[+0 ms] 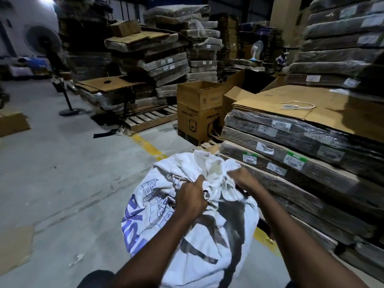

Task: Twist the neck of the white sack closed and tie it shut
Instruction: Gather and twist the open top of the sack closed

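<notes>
Both hands (216, 192) grip white sack (193, 235) neck, apparently bunched.

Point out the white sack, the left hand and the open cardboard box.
white sack (145, 221): head view, on its printed left side.
left hand (192, 197): head view, back of the hand gripping the neck.
open cardboard box (198, 96): head view, on its front wall.

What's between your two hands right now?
Head view: only bunched neck cloth of the white sack, gripped by left hand and right hand.
</notes>
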Demonstrator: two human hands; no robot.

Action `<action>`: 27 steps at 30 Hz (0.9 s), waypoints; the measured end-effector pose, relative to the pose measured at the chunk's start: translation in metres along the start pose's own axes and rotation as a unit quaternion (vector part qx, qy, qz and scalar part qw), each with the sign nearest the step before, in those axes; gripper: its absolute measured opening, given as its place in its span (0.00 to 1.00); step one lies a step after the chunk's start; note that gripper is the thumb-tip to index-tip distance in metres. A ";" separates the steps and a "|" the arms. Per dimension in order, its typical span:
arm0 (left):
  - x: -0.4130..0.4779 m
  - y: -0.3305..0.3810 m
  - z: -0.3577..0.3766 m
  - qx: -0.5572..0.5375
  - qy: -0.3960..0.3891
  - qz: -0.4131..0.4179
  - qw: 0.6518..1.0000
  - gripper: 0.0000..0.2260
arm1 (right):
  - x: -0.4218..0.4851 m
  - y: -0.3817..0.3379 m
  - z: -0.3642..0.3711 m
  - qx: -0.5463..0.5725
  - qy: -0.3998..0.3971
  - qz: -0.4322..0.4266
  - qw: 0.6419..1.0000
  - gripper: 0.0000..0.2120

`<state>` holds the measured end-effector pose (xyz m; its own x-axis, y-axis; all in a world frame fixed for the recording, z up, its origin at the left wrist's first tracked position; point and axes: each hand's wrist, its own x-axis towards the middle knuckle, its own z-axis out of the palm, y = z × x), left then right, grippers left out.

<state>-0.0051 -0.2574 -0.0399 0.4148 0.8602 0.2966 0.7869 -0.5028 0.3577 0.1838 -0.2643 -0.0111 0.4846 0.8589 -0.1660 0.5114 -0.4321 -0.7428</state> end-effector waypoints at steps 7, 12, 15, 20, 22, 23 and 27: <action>-0.009 -0.011 0.002 0.029 0.001 0.076 0.997 0.31 | -0.001 -0.002 0.025 -0.426 0.091 -0.339 0.834 0.47; -0.009 -0.018 -0.017 0.017 -0.040 0.042 0.998 0.53 | 0.007 -0.029 0.029 -0.230 0.093 -0.448 0.859 0.06; -0.007 -0.012 -0.022 0.002 -0.055 0.013 0.998 0.56 | 0.007 -0.043 0.025 0.096 0.183 -0.312 0.927 0.02; 0.026 0.002 -0.025 -0.059 -0.072 -0.069 0.993 0.50 | -0.006 -0.047 0.032 0.009 0.066 -0.328 0.942 0.14; 0.044 0.001 -0.031 -0.066 -0.064 -0.058 0.994 0.38 | -0.006 -0.043 0.020 0.012 0.035 -0.314 0.949 0.16; 0.051 0.004 -0.035 -0.078 -0.059 -0.058 0.994 0.33 | -0.005 -0.038 0.016 0.019 0.023 -0.308 0.951 0.16; 0.072 0.018 -0.046 -0.190 -0.028 -0.132 0.972 0.19 | -0.009 -0.022 0.009 0.218 0.165 -0.214 0.938 0.09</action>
<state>0.0182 -0.2085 0.0283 0.2540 0.9615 0.1050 0.6479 -0.2497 0.7196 0.1618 -0.2601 0.0009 0.5314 0.7652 0.3634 0.4049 0.1474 -0.9024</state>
